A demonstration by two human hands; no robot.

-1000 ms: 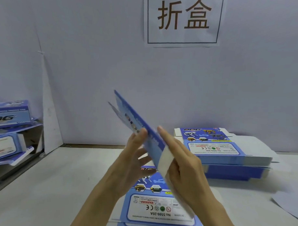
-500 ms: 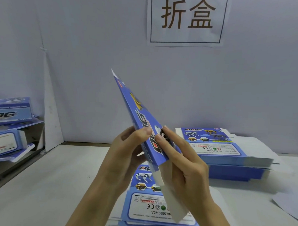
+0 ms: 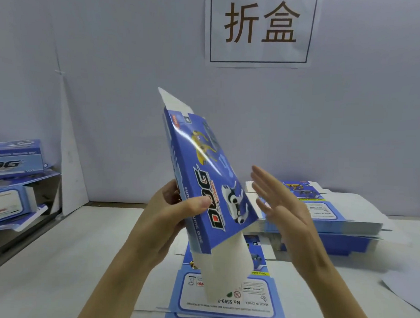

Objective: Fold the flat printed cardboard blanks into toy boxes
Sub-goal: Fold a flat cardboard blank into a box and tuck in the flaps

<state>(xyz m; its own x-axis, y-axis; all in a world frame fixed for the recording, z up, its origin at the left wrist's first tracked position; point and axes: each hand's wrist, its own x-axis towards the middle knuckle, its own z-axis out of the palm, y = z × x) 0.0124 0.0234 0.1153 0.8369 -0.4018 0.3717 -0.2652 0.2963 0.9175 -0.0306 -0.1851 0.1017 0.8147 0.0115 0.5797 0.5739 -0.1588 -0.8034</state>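
White tabletop [image 3: 81, 261] — left hand [image 3: 168, 219] pinches glossy blue carton [image 3: 210, 182]; right hand [image 3: 288, 214] flat, fingers straight.

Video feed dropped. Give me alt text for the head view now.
The left hand grips a blue toy box, tilted and partly opened, white flaps sticking out at both ends, while the right hand is open beside its right edge. A stack of flat blanks lies on the table below it, another stack at the back right; folded boxes sit at the left.

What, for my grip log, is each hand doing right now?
Left hand: grips the blue toy box.
Right hand: open, fingers straight, holding nothing.
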